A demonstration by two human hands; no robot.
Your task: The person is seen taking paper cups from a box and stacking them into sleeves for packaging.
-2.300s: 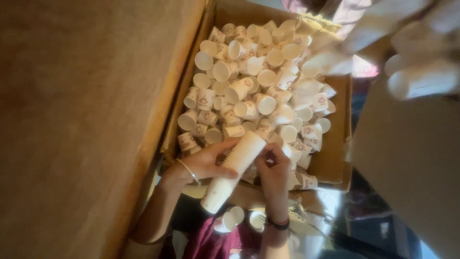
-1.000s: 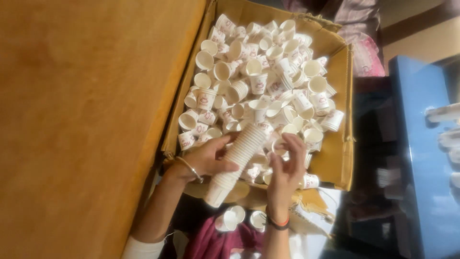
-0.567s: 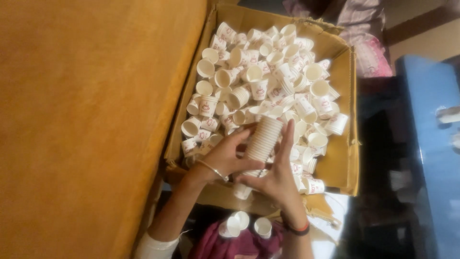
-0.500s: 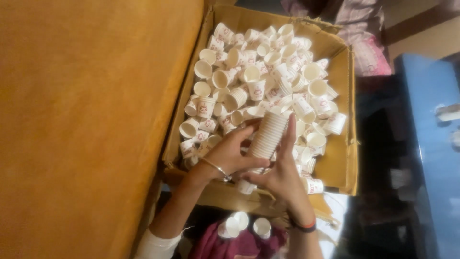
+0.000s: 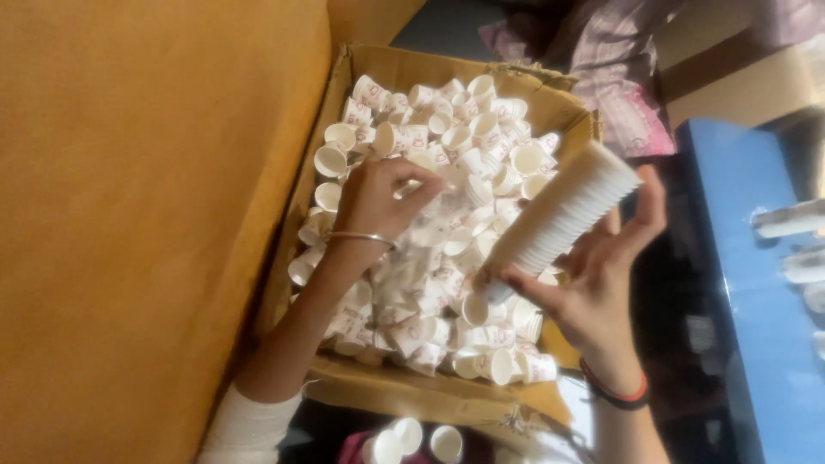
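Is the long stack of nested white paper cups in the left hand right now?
No, the stack of white paper cups is held by the right hand, while the left hand reaches among loose cups in the cardboard box.

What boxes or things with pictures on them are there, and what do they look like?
Cardboard box: in the middle, brown, open-topped, full of loose cups.
Loose paper cups: piled inside the box, small, white with little red printed marks.
Stack of cups: held slanting in the right hand above the box, plain white, ridged.
Left hand: reaching into the loose cups.
No signs or screens show.
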